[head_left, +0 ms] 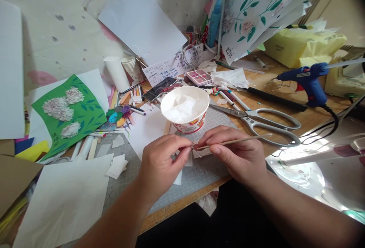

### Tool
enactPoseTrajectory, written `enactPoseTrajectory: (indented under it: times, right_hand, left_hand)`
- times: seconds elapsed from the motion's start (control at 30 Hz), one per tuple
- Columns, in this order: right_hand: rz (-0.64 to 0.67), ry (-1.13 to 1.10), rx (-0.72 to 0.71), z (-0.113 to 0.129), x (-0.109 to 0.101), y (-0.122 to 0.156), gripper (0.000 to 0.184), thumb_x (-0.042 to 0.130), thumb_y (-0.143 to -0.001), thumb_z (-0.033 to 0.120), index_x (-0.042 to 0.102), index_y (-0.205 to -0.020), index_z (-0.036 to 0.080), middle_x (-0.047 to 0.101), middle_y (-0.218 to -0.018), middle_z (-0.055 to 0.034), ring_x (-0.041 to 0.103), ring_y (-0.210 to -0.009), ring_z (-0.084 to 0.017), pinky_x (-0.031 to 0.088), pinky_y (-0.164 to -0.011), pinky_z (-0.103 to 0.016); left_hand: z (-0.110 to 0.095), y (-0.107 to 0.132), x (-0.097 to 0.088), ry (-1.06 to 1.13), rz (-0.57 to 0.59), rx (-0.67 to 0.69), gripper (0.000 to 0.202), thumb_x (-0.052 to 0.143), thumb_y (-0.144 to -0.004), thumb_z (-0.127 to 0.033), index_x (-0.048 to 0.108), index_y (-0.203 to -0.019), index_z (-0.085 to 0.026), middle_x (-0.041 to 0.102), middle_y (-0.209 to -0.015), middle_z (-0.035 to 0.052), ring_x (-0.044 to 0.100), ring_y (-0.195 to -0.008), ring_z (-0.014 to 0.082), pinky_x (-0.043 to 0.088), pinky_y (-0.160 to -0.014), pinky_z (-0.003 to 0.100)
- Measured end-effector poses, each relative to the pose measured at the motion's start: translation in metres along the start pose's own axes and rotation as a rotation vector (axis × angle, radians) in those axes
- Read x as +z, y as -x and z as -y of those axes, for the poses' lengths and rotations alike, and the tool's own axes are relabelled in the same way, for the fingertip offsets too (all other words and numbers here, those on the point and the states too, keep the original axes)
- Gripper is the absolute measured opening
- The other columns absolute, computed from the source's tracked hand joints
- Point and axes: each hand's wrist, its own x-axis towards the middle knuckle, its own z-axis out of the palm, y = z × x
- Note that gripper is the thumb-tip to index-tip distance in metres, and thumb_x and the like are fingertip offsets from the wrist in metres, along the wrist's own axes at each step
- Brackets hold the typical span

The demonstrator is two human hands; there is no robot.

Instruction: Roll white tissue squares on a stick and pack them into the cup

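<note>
My right hand (pixel 239 153) is closed around a thin wooden stick (pixel 242 139), which points left and slants slightly up to the right. At the stick's left tip, my left hand (pixel 168 156) pinches a small piece of white paper (pixel 193 147), mostly hidden by the fingertips. Both hands meet just above the front edge of a grey cutting mat (pixel 171 194). Right behind them stands a paper bowl (pixel 189 126) with red print, filled with white tissue pieces (pixel 184 107). Some white paper scraps (pixel 116 166) lie on the mat to the left.
Large scissors (pixel 256 120) lie right of the bowl, beyond them a blue glue gun (pixel 306 80) with its cord. A yellow tissue pack (pixel 305 46) sits at the back right. Leftward are a green flower picture (pixel 85 122), paint blobs (pixel 116 116), and paper cups (pixel 116 75).
</note>
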Motion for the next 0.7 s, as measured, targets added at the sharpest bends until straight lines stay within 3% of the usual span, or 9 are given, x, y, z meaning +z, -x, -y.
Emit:
enactPoseTrajectory:
  times: [0.17,0.33,0.47,0.7]
  right_hand:
    - [0.007,0.014,-0.008,0.0006,0.0006,-0.0015,0.019,0.071,-0.085,0.003,0.077,-0.095,0.018,0.079,-0.088,-0.0053,0.074,-0.087,-0.015,0.06,-0.081,-0.028]
    - [-0.011,0.029,-0.006,-0.0015,-0.0003,-0.0003,0.017,0.072,-0.085,0.007,0.077,-0.095,0.02,0.08,-0.089,-0.0057,0.075,-0.087,-0.017,0.061,-0.081,-0.031]
    - [-0.008,0.05,0.005,-0.0006,-0.0011,0.0,0.014,0.073,-0.086,0.011,0.078,-0.095,0.021,0.08,-0.091,-0.0069,0.076,-0.086,-0.02,0.062,-0.079,-0.035]
    - [-0.024,0.041,0.015,-0.0025,-0.0006,-0.0003,0.014,0.074,-0.086,0.013,0.078,-0.094,0.024,0.08,-0.089,-0.0056,0.075,-0.086,-0.02,0.062,-0.079,-0.035]
  left_hand:
    - [-0.0019,0.0033,0.0028,0.236,-0.007,-0.282,0.012,0.066,-0.081,-0.008,0.066,-0.08,-0.02,0.07,-0.071,-0.0038,0.067,-0.064,0.0105,0.053,-0.063,0.018]
    - [-0.0028,0.003,0.0036,0.405,0.065,-0.436,0.008,0.067,-0.081,-0.013,0.067,-0.079,-0.021,0.07,-0.073,-0.0029,0.067,-0.068,0.0119,0.052,-0.064,0.019]
    - [-0.0028,0.0014,0.004,0.467,0.094,-0.462,0.007,0.068,-0.08,-0.013,0.069,-0.081,-0.02,0.071,-0.078,-0.0007,0.067,-0.074,0.0139,0.054,-0.07,0.022]
    - [-0.0019,0.0014,0.0032,0.416,0.086,-0.377,0.011,0.066,-0.08,-0.009,0.068,-0.079,-0.02,0.069,-0.079,0.0002,0.066,-0.076,0.0144,0.052,-0.072,0.024]
